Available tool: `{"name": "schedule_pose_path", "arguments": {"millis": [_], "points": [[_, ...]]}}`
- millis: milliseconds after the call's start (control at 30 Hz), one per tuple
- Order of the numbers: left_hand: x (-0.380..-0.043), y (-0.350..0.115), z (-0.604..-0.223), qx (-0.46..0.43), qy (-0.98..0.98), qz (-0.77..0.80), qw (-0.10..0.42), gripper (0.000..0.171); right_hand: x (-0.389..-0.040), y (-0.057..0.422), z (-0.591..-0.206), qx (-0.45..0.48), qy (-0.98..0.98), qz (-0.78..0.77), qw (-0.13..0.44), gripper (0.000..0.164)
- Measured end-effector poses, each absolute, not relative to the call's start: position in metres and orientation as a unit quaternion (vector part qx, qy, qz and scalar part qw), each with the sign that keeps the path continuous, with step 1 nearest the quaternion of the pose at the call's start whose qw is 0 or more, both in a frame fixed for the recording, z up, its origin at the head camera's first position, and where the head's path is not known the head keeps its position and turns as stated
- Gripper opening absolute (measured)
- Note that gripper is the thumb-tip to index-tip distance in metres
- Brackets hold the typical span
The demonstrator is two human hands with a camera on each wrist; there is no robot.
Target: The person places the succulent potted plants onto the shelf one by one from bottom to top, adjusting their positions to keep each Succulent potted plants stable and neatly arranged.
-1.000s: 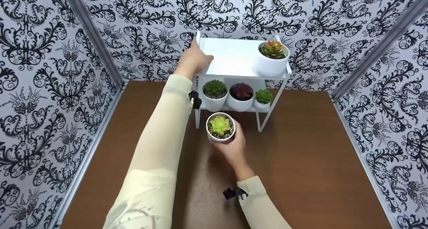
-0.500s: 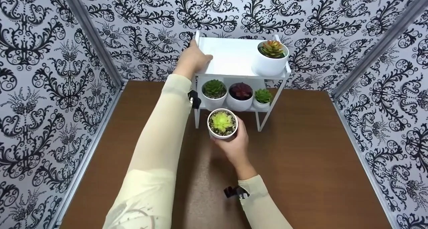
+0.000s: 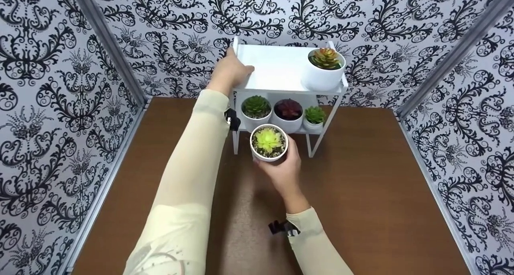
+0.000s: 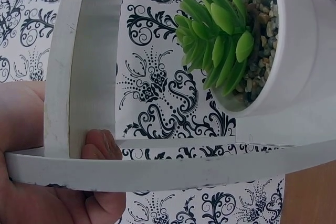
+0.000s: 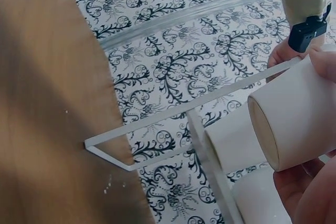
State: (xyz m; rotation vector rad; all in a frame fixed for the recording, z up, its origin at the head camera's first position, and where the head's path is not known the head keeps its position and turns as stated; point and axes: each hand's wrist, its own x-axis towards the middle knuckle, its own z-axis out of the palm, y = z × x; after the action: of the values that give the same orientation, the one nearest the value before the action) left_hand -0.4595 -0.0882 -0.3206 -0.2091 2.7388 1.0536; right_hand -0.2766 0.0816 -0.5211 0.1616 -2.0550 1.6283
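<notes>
My right hand point(image 3: 284, 174) grips a white pot with a yellow-green succulent point(image 3: 268, 141), held up in front of the white two-tier plant shelf point(image 3: 271, 66). In the right wrist view the bottom of the white pot point(image 5: 294, 114) is off the table, fingers and thumb around its side. My left hand point(image 3: 229, 72) holds the upper tier at its left end; the left wrist view has its fingers point(image 4: 102, 148) curled around the corner of the frame point(image 4: 58, 77). Near it on the lower tier stands a dark green succulent in a white pot point(image 3: 256, 108).
On the lower tier are also a dark red succulent point(image 3: 288, 109) and a small green one point(image 3: 315, 115). A larger pot with a red-tipped succulent point(image 3: 324, 70) occupies the upper tier's right end. The brown table point(image 3: 373, 178) is bordered by patterned walls point(image 3: 160, 22).
The right hand has raised the potted succulent and brought it slightly right and closer to the shelf's lower tier. The left hand keeps its hold on the shelf.
</notes>
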Motion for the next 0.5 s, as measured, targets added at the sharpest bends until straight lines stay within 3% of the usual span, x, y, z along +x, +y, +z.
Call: {"name": "schedule_pose_path", "arguments": {"millis": [500], "points": [[-0.459, -0.09, -0.323, -0.066, 0.915, 0.388, 0.091, 0.103, -0.28, 0.087, -0.497, 0.041, -0.752, 0.6, 0.271, 0.096]]}}
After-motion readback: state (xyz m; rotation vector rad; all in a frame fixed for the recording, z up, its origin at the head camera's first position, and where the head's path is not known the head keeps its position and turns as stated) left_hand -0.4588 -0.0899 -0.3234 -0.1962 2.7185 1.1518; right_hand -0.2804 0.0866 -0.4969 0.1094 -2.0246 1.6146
